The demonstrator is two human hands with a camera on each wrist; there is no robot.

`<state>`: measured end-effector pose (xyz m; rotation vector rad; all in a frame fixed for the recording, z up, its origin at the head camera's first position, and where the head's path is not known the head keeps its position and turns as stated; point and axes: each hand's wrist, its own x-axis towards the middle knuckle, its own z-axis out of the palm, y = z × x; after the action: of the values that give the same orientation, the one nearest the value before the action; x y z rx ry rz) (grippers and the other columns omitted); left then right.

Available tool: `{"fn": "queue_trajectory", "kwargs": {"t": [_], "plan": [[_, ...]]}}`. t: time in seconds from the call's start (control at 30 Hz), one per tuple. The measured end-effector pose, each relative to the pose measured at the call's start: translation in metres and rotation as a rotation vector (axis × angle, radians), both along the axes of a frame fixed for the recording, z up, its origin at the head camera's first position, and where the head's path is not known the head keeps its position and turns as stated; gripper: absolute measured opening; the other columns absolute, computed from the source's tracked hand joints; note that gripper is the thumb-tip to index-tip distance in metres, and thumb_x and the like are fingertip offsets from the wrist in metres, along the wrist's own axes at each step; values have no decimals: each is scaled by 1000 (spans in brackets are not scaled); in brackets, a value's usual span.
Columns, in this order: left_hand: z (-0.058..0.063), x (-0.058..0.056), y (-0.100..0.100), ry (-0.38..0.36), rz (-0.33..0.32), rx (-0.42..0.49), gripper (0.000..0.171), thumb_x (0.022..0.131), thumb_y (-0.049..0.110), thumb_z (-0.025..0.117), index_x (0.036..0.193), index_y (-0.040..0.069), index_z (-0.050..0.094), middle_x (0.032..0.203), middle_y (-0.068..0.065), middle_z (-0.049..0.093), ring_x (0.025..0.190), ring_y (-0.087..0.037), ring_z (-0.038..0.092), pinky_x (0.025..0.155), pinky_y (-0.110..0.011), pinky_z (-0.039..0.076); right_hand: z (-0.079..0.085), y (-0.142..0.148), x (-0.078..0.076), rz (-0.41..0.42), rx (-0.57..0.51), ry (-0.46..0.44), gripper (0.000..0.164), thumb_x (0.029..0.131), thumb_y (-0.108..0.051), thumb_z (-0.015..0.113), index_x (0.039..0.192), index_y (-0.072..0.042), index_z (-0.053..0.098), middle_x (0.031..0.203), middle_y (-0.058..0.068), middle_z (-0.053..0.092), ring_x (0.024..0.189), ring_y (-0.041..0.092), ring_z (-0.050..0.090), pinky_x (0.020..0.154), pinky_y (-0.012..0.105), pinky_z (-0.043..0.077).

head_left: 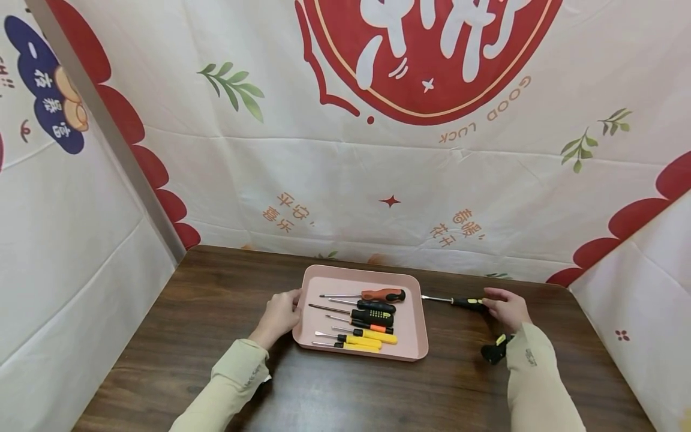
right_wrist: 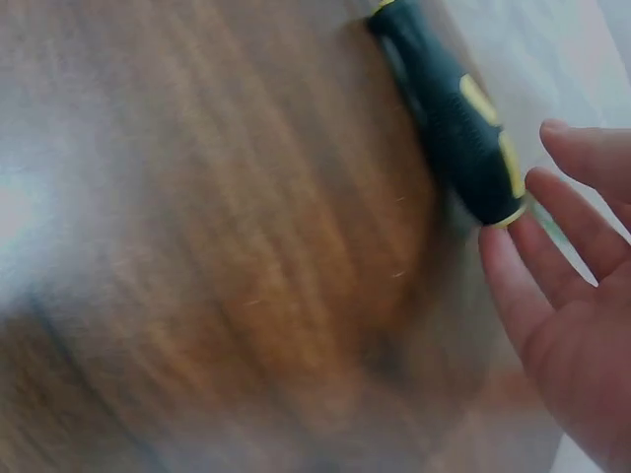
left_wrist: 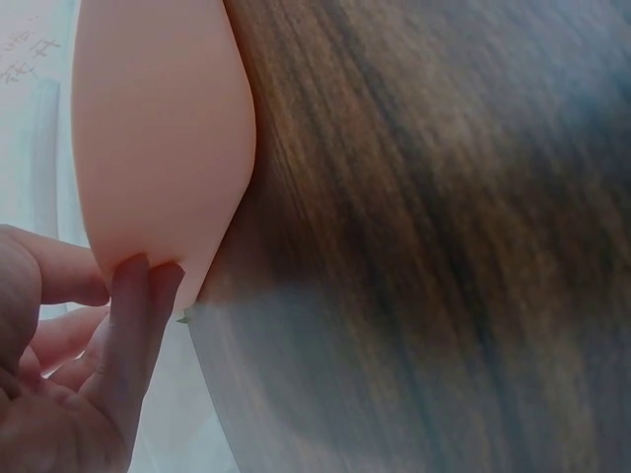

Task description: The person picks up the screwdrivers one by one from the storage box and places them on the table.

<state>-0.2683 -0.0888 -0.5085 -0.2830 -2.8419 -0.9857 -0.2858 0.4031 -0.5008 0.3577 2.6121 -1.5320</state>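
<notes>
While the left hand point(head_left: 278, 318) pinches the left wall of a round-cornered, smooth pink tray point(head_left: 420, 350), seven screwdrivers point(head_left: 384, 294) lie inside. To its right, a ribbed black-and-yellow flathead screwdriver point(head_left: 467, 304) rests on the far part of the wood-grain desk point(head_left: 378, 396); nearer sits another stubby black-and-yellow handle point(head_left: 492, 353). Lightly parted, the right hand's point(head_left: 507, 307) fingers touch the flathead's butt.

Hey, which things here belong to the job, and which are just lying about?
Likely part of the job:
pink tray, gripped by the left hand
seven screwdrivers inside it
black-and-yellow screwdriver, touched by the right hand

Lying about or background:
dark handle beside the right sleeve, possibly relevant
table
printed cloth
</notes>
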Motion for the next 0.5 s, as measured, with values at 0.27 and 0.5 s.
{"fn": "queue_trajectory", "kwargs": {"t": [0.27,0.5], "plan": [[-2,-1,-1,39,-6,-26,38,71,-3,60,108,-3,63,86,-12,68,69,-21,59,64,-43,49,19,-4,-10,70,61,20,59,87,-26,59,130,9,40,121,23,52,76,-9,51,75,27,50],[-1,-1,-1,18,-2,-26,39,71,-2,59,110,-3,63,87,-12,68,67,-19,58,63,-40,49,25,-8,-20,167,-1,58,65,87,-34,58,135,3,37,130,22,46,93,-1,55,86,31,47]]}}
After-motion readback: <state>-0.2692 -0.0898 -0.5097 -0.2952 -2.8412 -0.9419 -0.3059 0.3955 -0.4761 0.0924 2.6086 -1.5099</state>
